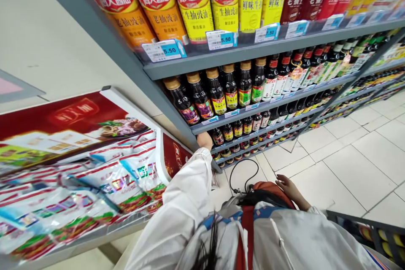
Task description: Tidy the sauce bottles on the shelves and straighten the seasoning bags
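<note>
My left hand (205,140) reaches forward to the left end of the shelving, by the grey upright (177,101) and just under a shelf edge. Its fingers are hidden, so what they touch cannot be made out. Close to it stand small dark sauce bottles (217,136) on a lower shelf. Above are larger soy sauce bottles (217,93) with gold caps. My right hand (289,190) hangs low beside an orange and black bag (268,192) at my waist. Its fingers are stretched out, with nothing in them.
Large red-and-yellow soy sauce containers (193,4) fill the top shelf, above price tags (221,39). On the left a display bin (166,147) holds white packets (110,181). A black cable (232,177) loops over the tiled floor (341,164). A dark rack (348,219) stands lower right.
</note>
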